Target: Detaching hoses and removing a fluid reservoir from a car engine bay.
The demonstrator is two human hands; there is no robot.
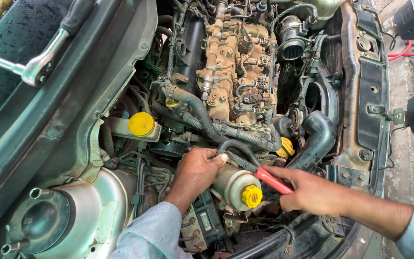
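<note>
Low at six o'clock in the engine bay, the right hand (312, 192) grips red-handled pliers (257, 173), long axis running toward ten o'clock, tips meeting a black hose (238, 146) just beside the left hand (195, 170). Left fingers (215, 156) curl closed around that hose, nearer the joint. Directly below sits a pale reservoir (231, 184) with a yellow cap (252, 196) shut; its contents are hidden.

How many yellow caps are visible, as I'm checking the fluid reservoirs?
4: round yellow cap at left, ribbed yellow cap between the hands, small yellow cap right of centre, tiny yellow cap above. Others may be hidden.
</note>
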